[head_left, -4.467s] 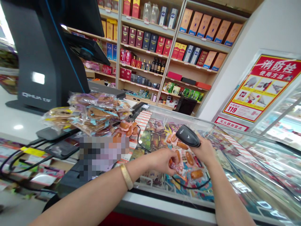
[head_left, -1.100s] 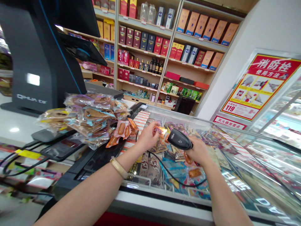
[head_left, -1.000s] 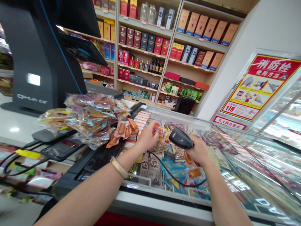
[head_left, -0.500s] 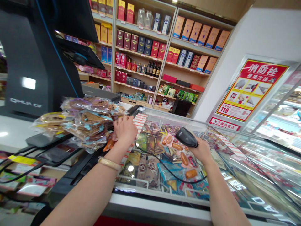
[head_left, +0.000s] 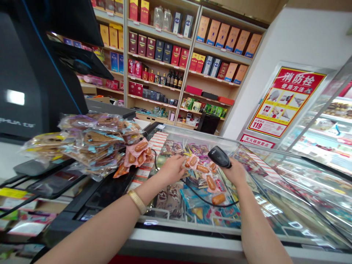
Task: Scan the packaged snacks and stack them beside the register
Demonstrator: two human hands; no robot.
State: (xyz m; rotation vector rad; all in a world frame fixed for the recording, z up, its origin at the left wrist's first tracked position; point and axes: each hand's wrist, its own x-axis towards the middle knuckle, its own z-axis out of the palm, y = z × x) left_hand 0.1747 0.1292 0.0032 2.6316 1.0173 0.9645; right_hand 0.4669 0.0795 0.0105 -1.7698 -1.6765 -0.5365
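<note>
In my right hand (head_left: pixel 237 171) is a black handheld barcode scanner (head_left: pixel 219 156), its head tilted up and to the left over the glass top. My left hand (head_left: pixel 173 168), with a gold bracelet on the wrist, is over the glass, fingers extended and apart beside the small packs of sausages (head_left: pixel 202 168) lying there; whether they touch is hard to make out. More packs of sausages (head_left: pixel 138 154) rest at the left, against a pile of clear-bagged brown snacks (head_left: pixel 101 139). The scanner's black cable (head_left: pixel 196 197) curves across the glass.
Under the glass top of the display freezer (head_left: pixel 176 234) lie colourful packs. A dark checkout terminal (head_left: pixel 33 84) stands at the left, with a phone-like black device (head_left: pixel 55 182) and cables below. Shelves of boxed bottles (head_left: pixel 154 47) and a red fire-hydrant sign (head_left: pixel 286 99) are behind.
My left hand has left the pile and moved right, to the sausages on the glass. Sausage packs it covered now show beside the pile. My right hand still holds the scanner.
</note>
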